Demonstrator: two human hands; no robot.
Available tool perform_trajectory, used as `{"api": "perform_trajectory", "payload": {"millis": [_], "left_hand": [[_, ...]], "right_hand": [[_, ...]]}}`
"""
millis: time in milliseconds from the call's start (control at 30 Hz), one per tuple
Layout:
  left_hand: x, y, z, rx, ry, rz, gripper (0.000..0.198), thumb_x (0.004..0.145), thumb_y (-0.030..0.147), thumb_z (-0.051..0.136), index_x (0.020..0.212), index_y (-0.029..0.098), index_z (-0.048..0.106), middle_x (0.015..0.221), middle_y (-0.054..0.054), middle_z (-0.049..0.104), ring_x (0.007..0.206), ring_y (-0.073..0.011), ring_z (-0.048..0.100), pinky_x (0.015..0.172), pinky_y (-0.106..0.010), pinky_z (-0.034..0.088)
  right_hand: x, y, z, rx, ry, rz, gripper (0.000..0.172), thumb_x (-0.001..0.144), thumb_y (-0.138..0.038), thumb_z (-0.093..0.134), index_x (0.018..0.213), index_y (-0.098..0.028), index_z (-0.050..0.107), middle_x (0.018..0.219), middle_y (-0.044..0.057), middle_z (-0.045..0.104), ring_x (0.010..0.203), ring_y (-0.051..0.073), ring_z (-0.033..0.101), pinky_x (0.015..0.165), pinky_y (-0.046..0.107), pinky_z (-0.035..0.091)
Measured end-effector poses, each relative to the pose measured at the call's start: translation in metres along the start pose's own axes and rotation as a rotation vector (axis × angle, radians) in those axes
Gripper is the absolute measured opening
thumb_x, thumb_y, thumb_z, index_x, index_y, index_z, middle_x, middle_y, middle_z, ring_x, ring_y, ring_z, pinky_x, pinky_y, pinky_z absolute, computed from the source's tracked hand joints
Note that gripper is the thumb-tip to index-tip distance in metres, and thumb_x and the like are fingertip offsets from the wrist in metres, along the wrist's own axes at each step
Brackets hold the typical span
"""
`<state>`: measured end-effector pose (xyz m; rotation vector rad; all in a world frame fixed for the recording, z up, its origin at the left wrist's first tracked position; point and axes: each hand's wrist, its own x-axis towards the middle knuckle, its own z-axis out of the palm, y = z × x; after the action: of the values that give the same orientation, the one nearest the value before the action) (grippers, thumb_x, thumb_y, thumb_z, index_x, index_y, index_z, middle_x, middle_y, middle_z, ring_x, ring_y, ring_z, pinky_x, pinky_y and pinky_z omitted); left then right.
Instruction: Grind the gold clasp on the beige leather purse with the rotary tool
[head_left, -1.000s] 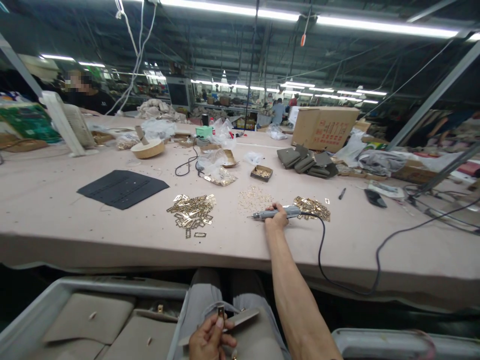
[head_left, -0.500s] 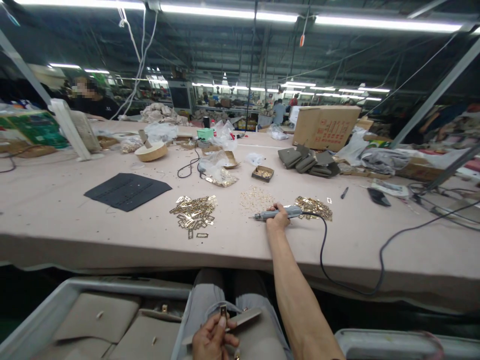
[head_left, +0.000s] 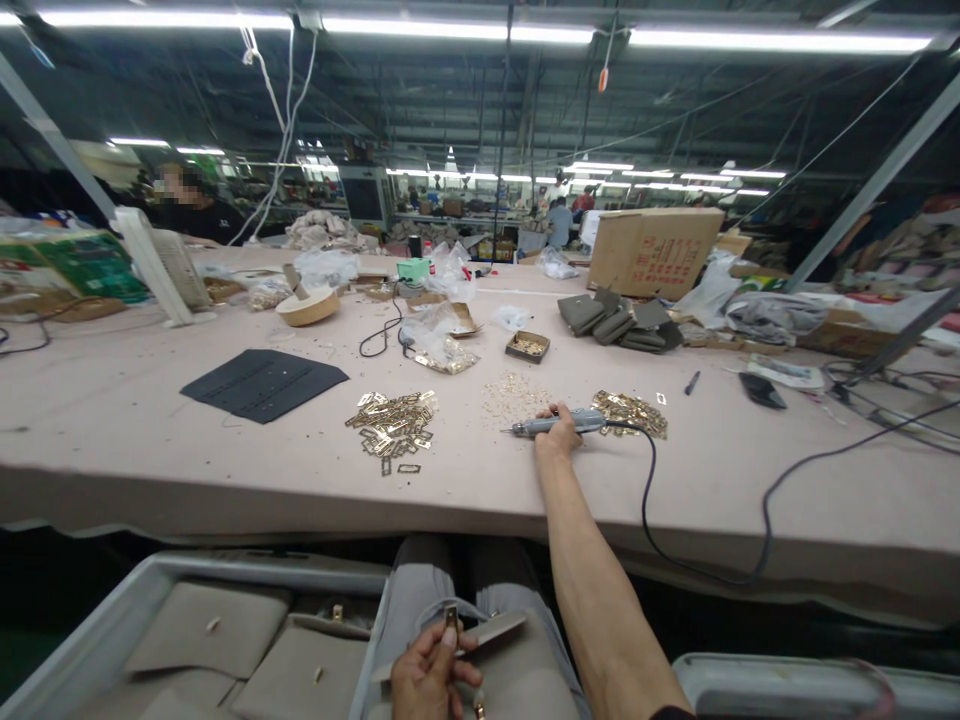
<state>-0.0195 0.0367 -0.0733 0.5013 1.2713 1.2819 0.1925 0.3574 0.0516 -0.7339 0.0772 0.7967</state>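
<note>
Tool, smooth, grey and cylindrical, sits gripped in my right hand, its corded end beside brassy plates. My left hand pinches a shiny metal piece by a matte taupe flap. Bare cloth runs to the table's front edge. Carton lettering is too blurred to read.

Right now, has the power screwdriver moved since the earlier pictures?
No, the power screwdriver shows no clear shift either way against the small open box beyond it.
</note>
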Motion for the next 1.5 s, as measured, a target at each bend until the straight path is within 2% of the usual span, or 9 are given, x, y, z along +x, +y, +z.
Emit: {"api": "perform_trajectory", "payload": {"millis": [167,333,500,633,733,833,1067,1500], "left_hand": [[-0.002,-0.001,0.0,0.016,0.002,0.03,0.065,0.057,0.065,0.091,0.089,0.011,0.076,0.08,-0.015,0.079,0.046,-0.0202,0.07,0.028,-0.017,0.04],[-0.006,0.001,0.005,0.034,0.011,0.057,0.06,0.065,0.064,0.086,0.09,0.01,0.075,0.083,-0.015,0.079,0.045,-0.0171,0.068,0.029,-0.016,0.039],[-0.022,0.009,0.013,0.058,-0.006,0.092,0.049,0.073,0.057,0.08,0.086,0.01,0.072,0.077,-0.012,0.077,0.043,-0.0161,0.067,0.03,-0.017,0.043],[-0.025,0.008,0.015,0.066,-0.007,0.074,0.046,0.078,0.054,0.075,0.084,0.009,0.07,0.077,-0.011,0.076,0.041,-0.0149,0.066,0.03,-0.018,0.044],[-0.027,0.008,0.016,0.065,-0.004,0.067,0.044,0.079,0.053,0.074,0.084,0.009,0.07,0.078,-0.01,0.076,0.04,-0.0145,0.065,0.03,-0.019,0.044],[-0.029,0.009,0.017,0.068,-0.013,0.079,0.042,0.08,0.051,0.073,0.084,0.009,0.069,0.076,-0.01,0.076,0.04,-0.014,0.065,0.03,-0.019,0.044],[-0.032,0.012,0.018,0.073,-0.009,0.086,0.04,0.081,0.049,0.072,0.085,0.009,0.069,0.074,-0.01,0.076,0.039,-0.0138,0.064,0.03,-0.018,0.044],[-0.037,0.011,0.018,0.065,-0.005,0.093,0.041,0.08,0.051,0.073,0.085,0.01,0.07,0.074,-0.01,0.077,0.037,-0.0137,0.063,0.03,-0.019,0.044]], "right_hand": [[-0.005,-0.008,0.003,0.004,-0.033,0.021,0.034,0.082,-0.021,0.076,0.082,-0.022,0.043,0.067,-0.006,0.059,0.045,0.008,0.049,0.04,0.02,0.048],[-0.026,-0.032,-0.005,-0.028,-0.14,0.081,0.043,0.081,-0.032,0.082,0.078,-0.022,0.041,0.065,-0.008,0.056,0.045,0.007,0.047,0.043,0.021,0.05],[-0.081,-0.056,-0.049,-0.113,-0.286,0.193,0.032,0.081,-0.029,0.082,0.085,-0.019,0.052,0.077,-0.006,0.061,0.053,0.006,0.052,0.054,0.021,0.056],[-0.142,-0.066,-0.091,-0.216,-0.444,0.222,0.037,0.074,-0.028,0.088,0.087,-0.019,0.054,0.078,-0.004,0.064,0.053,0.008,0.053,0.055,0.025,0.056],[-0.183,-0.068,-0.117,-0.306,-0.516,0.22,0.038,0.071,-0.029,0.089,0.084,-0.019,0.055,0.075,-0.003,0.064,0.051,0.008,0.053,0.053,0.026,0.054],[-0.207,-0.062,-0.133,-0.347,-0.563,0.185,0.035,0.072,-0.03,0.088,0.085,-0.018,0.058,0.072,-0.002,0.065,0.048,0.009,0.053,0.052,0.027,0.053],[-0.22,-0.049,-0.142,-0.377,-0.631,0.099,0.028,0.078,-0.03,0.085,0.084,-0.018,0.061,0.072,-0.001,0.065,0.047,0.01,0.053,0.051,0.028,0.051],[-0.227,-0.045,-0.146,-0.416,-0.599,0.047,0.029,0.079,-0.032,0.086,0.083,-0.017,0.061,0.072,0.0,0.065,0.048,0.011,0.055,0.049,0.027,0.05]]}}
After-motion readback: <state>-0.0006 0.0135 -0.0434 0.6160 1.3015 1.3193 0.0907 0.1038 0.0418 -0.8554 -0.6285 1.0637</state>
